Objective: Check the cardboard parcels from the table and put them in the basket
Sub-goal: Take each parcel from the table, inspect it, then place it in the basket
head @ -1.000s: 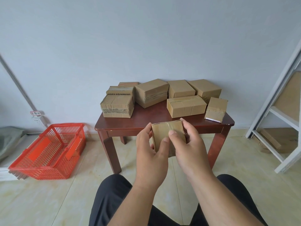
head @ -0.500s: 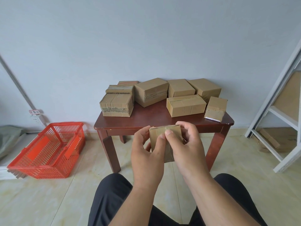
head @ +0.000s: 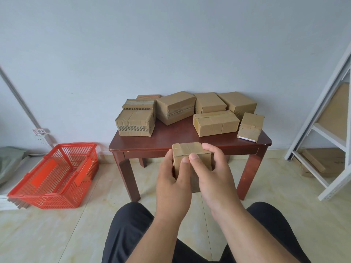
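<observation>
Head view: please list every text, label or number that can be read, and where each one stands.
None can be read for certain.
Dark print on the second parcel from the left: upside down, blurred.
Red characters on the wall tag: too small.
White label on the rightmost parcel: too small.

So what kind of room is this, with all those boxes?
Probably a plain room at home or a small storeroom used for sorting parcels. Taped cardboard parcels crowd a small wooden table, a red shopping basket waits on the tiled floor, and a white metal shelf frame leans at the right.
</observation>
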Available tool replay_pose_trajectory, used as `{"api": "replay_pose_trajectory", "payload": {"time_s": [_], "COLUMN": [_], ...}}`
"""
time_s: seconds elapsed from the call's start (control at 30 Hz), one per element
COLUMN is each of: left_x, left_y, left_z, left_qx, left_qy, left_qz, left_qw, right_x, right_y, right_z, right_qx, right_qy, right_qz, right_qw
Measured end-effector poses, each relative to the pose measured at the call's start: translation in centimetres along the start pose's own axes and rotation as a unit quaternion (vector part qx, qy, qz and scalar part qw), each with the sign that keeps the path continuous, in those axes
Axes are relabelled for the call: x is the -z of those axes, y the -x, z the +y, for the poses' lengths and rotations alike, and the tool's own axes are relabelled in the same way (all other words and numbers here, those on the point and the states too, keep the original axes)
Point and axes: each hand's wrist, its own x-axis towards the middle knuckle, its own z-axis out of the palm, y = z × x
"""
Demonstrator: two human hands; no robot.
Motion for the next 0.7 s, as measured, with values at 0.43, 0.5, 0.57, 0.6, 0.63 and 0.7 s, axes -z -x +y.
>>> {"api": "replay_pose_trajectory", "payload": {"time_s": [0.43, 0.5, 0.57, 0.6, 0.63, 0.7], "left_x": [0.4, 0.6, 0.7, 0.9, 1.0, 1.2], "left_y": [0.1, 0.1, 0.0, -0.2, -0.3, -0.8], "left_z": [-0.1, -0.1, -0.1, 0.0, 0.1, 0.3], "left_qx": [0.058, 0.06, 0.074, 0.077, 0.079, 0.087], "left_qy": [0.049, 0.034, 0.023, 0.021, 0.017, 0.007], "left_qz": [0.019, -0.02, -0.052, -0.061, -0.067, -0.072], "left_qw": [0.997, 0.997, 0.996, 0.995, 0.994, 0.994], "right_x": [0.1, 0.2, 0.3, 0.3, 0.2, 0.1], "right_y": [0.0, -0.1, -0.2, -0.3, -0.2, -0.1], "right_z": [-0.3, -0.6, -0.8, -0.8, -0.8, -0.5], "right_qx": [-0.068, -0.063, -0.049, -0.044, -0.041, -0.039], "right_qy": [-0.01, 0.002, 0.013, 0.017, 0.019, 0.032], "right_qz": [-0.081, -0.093, -0.087, -0.083, -0.081, -0.078], "right_qw": [0.994, 0.994, 0.995, 0.995, 0.996, 0.996]}}
